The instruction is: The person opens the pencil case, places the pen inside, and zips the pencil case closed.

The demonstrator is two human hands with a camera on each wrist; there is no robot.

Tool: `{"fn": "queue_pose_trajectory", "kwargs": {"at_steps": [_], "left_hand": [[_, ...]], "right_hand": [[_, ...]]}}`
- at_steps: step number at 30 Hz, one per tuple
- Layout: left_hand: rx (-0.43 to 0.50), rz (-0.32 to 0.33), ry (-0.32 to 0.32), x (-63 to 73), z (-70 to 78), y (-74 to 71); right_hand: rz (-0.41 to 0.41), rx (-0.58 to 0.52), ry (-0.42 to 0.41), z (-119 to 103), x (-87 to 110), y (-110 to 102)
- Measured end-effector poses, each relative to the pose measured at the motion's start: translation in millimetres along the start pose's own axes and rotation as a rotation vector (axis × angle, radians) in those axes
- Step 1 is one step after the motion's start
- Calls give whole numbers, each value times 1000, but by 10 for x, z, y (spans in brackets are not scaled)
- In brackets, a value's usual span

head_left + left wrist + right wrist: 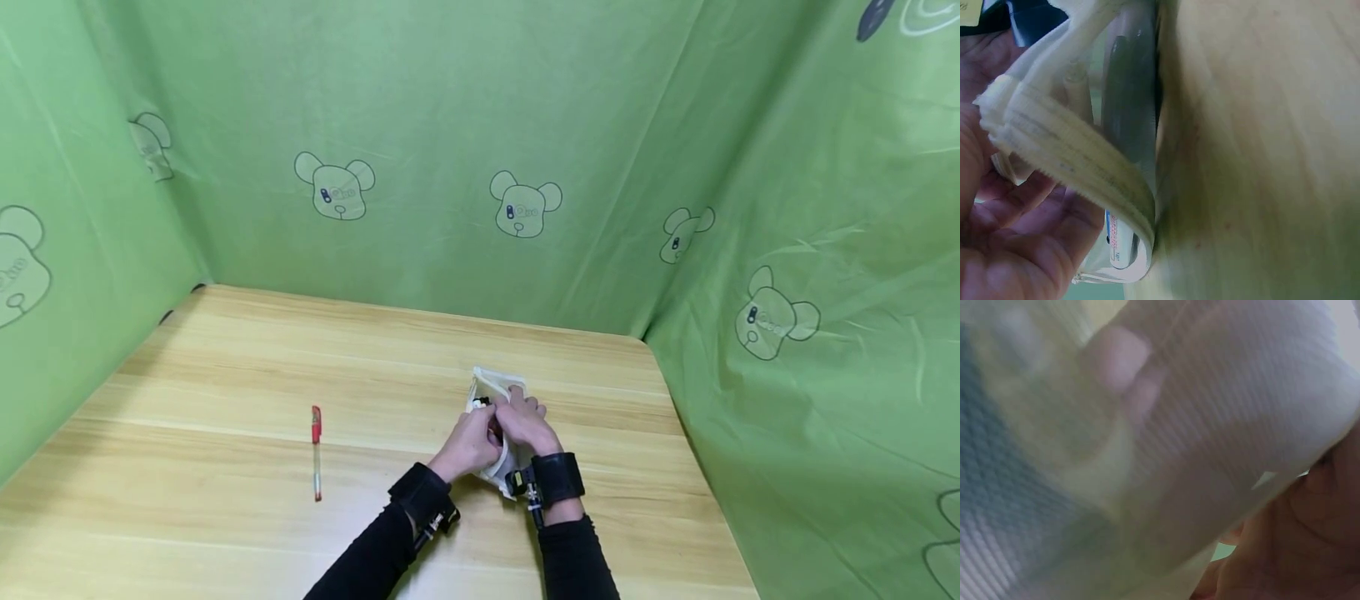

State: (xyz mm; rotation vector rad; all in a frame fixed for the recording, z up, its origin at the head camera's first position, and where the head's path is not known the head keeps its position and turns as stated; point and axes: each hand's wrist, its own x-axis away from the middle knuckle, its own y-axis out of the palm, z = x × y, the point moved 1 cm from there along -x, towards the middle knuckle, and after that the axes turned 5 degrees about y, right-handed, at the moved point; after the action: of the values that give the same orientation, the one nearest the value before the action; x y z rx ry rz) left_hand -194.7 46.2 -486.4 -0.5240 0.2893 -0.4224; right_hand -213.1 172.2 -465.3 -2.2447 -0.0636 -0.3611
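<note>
A translucent mesh zip pouch (491,381) with a pale zipper edge (1079,150) lies on the table under both hands, its mouth apart. My left hand (468,442) grips the near left edge of the mouth. My right hand (527,421) holds the opposite edge, fingertips close to the left ones. Inside the pouch, the left wrist view shows a white marker-like stick (1121,240) with red print and a long dark shape (1119,94) behind the clear side. Ribbed mesh (1210,425) fills most of the right wrist view, with blurred fingers (1119,359) against it.
A red-capped pen (317,450) lies on the wooden table (225,400) to the left of the hands. Green curtains (427,167) with bear prints hang along the table's back and both sides. Each wrist wears a black band (558,477) with a small device.
</note>
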Motion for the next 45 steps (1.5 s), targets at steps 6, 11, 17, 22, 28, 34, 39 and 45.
{"fn": "queue_pose_trajectory", "kwargs": {"at_steps": [6,11,17,22,28,34,39,45], "left_hand": [[-27,-7,43,11,-6,25],[-57,-11,63,24,-13,44],[-86,-17,64,23,-20,63],[-74,-19,79,23,-11,61],[-102,-18,112,28,-4,63],[-127,-20,134,39,-11,52],[-140,-6,155,43,-23,48],[-174,15,186,55,-25,60]], "right_hand": [[-1,-7,-8,4,-3,-1],[2,-4,-3,12,-3,7],[8,7,-4,13,15,9],[4,-3,6,21,15,11],[8,-4,8,22,21,9],[8,-4,7,22,7,13],[1,-12,2,17,-4,19],[14,-9,-8,21,-30,40]]}}
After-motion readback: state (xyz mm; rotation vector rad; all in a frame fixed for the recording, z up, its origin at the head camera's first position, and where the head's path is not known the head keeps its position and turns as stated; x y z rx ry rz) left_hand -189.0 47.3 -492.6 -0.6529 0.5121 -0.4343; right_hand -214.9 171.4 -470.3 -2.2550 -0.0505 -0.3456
